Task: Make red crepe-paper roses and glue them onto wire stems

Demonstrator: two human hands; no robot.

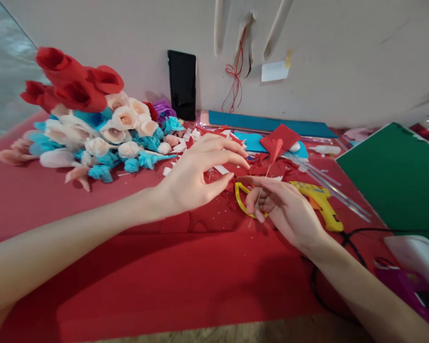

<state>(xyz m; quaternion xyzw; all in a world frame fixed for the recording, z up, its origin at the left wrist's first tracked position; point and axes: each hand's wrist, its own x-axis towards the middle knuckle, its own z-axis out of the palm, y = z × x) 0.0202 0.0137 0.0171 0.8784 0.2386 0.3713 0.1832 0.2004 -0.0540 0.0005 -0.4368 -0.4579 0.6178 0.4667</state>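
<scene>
My right hand (282,207) is closed around a thin wire stem that slants up between its fingers. A small red paper flower bud (276,148) tops the stem. Beside those fingers shows a yellow loop (240,197), like a scissors handle; whether the hand holds it or it lies on the table, I cannot tell. My left hand (196,178) hovers just left of the stem, thumb and curved fingers apart, nothing visible between them. Red paper petals and scraps (232,166) lie beneath and behind both hands. A red square of paper (280,136) sits behind the bud.
Several paper flowers (82,128) are piled at the left. A phone (182,85) leans on the wall. At right are a yellow glue gun (320,202) with a black cord, clear glue sticks (336,190), a green board (396,176) and a white bottle (323,149).
</scene>
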